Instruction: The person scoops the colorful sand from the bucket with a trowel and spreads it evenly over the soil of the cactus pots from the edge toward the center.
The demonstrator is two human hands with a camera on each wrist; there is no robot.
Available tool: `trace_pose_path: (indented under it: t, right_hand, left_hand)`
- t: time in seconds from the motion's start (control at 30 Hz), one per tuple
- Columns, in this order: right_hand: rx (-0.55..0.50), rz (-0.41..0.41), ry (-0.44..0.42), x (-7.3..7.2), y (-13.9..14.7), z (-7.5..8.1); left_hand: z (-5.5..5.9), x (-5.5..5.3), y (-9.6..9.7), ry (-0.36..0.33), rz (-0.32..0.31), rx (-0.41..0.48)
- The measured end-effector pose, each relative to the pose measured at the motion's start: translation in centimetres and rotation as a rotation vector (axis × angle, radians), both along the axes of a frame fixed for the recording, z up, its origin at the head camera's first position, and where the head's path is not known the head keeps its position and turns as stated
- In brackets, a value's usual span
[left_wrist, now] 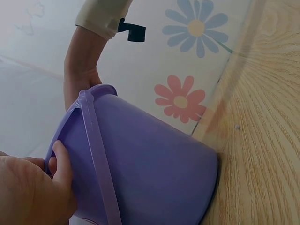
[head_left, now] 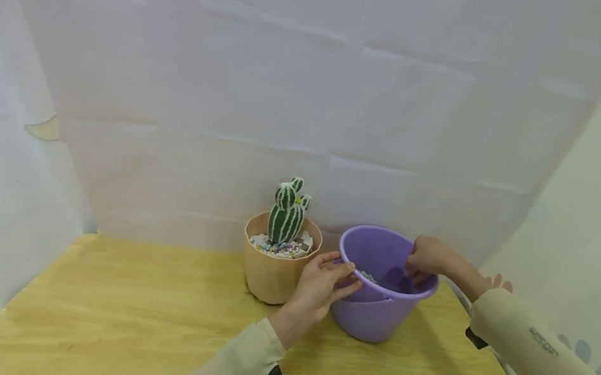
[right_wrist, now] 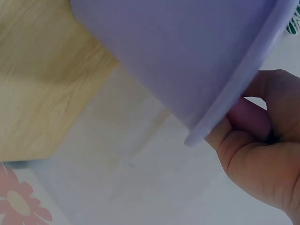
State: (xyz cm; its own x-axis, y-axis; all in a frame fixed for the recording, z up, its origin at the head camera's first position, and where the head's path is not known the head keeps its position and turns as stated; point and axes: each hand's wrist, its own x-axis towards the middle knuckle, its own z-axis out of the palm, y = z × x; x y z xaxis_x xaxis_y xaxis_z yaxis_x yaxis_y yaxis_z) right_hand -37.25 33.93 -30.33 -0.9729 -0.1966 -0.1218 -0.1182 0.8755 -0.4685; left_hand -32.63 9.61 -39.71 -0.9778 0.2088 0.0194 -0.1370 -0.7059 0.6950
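Note:
A purple bucket (head_left: pixel 369 316) stands on the table, its rim tilted a little toward me. My left hand (head_left: pixel 320 283) pinches the near-left rim, with fingers against the outer wall in the left wrist view. Over the right rim, my right hand (head_left: pixel 429 257) reaches inside and grips a purple scoop (head_left: pixel 395 278). The right wrist view shows its smooth handle (right_wrist: pixel 251 118) between thumb and fingers; the bucket wall hides the rest. Small pale multicoloured bits (head_left: pixel 367 277) lie inside the bucket. Left of it stands a peach pot (head_left: pixel 267 276) holding a green-and-white striped cactus (head_left: pixel 285 221).
Coloured bits (head_left: pixel 286 249) cover the inside of the pot around the cactus. Yellow wood-grain tabletop (head_left: pixel 134 305) extends to the left and front. A pale sheet (head_left: pixel 269 80) hangs close behind the pot and bucket, with patterned sheets at both sides.

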Motion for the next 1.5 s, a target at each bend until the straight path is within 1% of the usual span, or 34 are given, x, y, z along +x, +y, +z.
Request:
trace_pose_path:
  t: [0.17,0.27,0.33,0.4,0.43,0.53,0.63,0.77,0.87,1.03,1.13,1.2,1.37,1.43,1.5]
  right_hand:
    - [0.039,0.038,0.088,-0.2,0.3,-1.1]
    - [0.084,0.096,0.124,-0.1,0.2,-1.5]
    - [0.117,0.152,0.148,0.0,0.1,-1.6]
    - [0.132,0.198,0.166,0.2,0.0,-1.6]
    - [0.134,0.207,0.172,0.3,0.0,-1.6]
    - [0.089,0.203,0.176,0.6,-0.1,-1.6]
    - [0.042,0.147,0.166,0.8,-0.1,-1.6]
    - [-0.085,0.067,0.082,0.9,0.2,-1.6]
    - [-0.225,0.029,-0.005,1.0,0.6,-1.6]
    - [-0.384,0.069,-0.106,1.3,1.6,-1.5]
    - [-0.457,0.095,-0.142,1.6,2.1,-1.4]
    - [-0.473,0.108,-0.150,1.7,2.4,-1.4]
    - [-0.458,0.132,-0.140,2.2,2.5,-1.4]
    - [-0.465,0.147,-0.136,2.4,2.5,-1.4]
    - [-0.495,0.157,-0.145,2.6,2.5,-1.3]
  left_hand:
    - [0.2,-0.2,0.0,0.010,-0.003,0.009]
    - [0.0,-0.2,-0.2,0.004,-0.004,0.005]
    - [-0.2,-0.2,-0.3,0.005,-0.003,0.006]
    - [-0.2,-0.2,-0.3,0.007,-0.002,0.008]
    - [-0.2,-0.2,-0.3,0.005,-0.001,0.012]
    - [-0.2,-0.2,-0.3,0.006,0.001,0.014]
    - [-0.1,-0.3,-0.2,0.010,0.002,0.014]
    - [-0.2,-0.3,-0.1,0.007,0.004,0.020]
    - [-0.4,-0.4,0.0,0.005,0.006,0.023]
    - [-0.6,-0.5,0.2,0.009,0.003,0.022]
    - [-0.6,-0.5,0.2,0.006,-0.001,0.026]
    - [-0.6,-0.5,0.2,0.004,-0.004,0.026]
    - [-0.5,-0.3,0.2,0.009,-0.005,0.020]
    - [-0.4,-0.3,0.2,0.009,-0.003,0.023]
    - [-0.3,-0.3,0.1,0.011,-0.001,0.021]
